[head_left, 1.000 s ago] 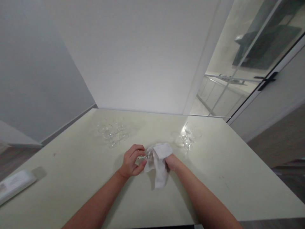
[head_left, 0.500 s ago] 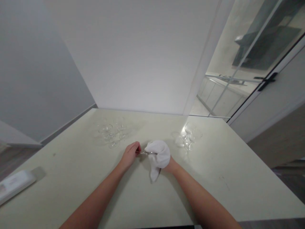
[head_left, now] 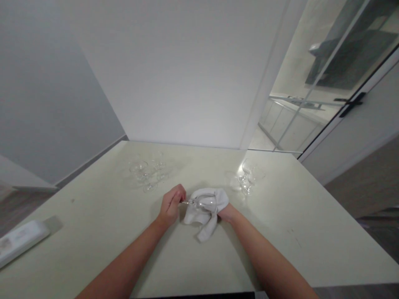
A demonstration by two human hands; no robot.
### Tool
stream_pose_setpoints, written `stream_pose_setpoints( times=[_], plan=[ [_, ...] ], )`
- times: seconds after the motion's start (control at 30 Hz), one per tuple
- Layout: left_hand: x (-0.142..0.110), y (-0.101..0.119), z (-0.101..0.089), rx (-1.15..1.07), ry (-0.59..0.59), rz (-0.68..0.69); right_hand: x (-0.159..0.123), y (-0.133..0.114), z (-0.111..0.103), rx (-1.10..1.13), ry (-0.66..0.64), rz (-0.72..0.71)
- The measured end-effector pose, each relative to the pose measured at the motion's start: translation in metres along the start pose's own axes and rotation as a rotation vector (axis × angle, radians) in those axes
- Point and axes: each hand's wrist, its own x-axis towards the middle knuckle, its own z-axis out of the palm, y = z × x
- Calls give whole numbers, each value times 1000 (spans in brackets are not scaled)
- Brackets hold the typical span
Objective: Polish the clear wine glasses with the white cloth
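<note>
My left hand (head_left: 171, 203) is closed around the stem end of a clear stemmed glass (head_left: 207, 202), which lies on its side in the air above the table. The glass's bowl points right and rests against a white cloth (head_left: 193, 215). Behind and under the cloth is my right hand (head_left: 226, 213), its fingers mostly hidden by the fabric. One end of the cloth hangs down toward me.
Several clear stemmed glasses (head_left: 150, 187) stand at the back left of the pale table (head_left: 102, 232). More glasses (head_left: 246, 189) are at the back right. A white box-like object (head_left: 23, 238) lies at the left edge. A white wall (head_left: 187, 83) rises behind the table.
The cloth was wrapped over the bowl; now it is spread open beneath and behind it, so the bowl shows. My left hand still grips the stem end.
</note>
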Motion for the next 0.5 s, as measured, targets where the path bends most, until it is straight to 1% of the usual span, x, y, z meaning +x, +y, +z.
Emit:
stream_pose_setpoints(
  times=[0.07, 0.13, 0.27, 0.33, 0.4, 0.5],
  plan=[
    [-4, 2, 0, 60, -26, 167, -2, 5, -5, -40, -10, 16],
    [-7, 3, 0, 88, -30, 233, -3, 11, -8, -74, -20, 12],
    [-8, 3, 0, 108, -18, 221, -1, 18, -12, -100, -83, -12],
    [-8, 3, 0, 103, -7, 213, 0, 18, -13, -104, -86, -19],
    [-7, 3, 0, 94, 10, 217, 1, 17, -13, -139, -60, -38],
    [-7, 5, 0, 100, 36, 211, 2, 17, -12, -217, 54, -35]
  ],
)
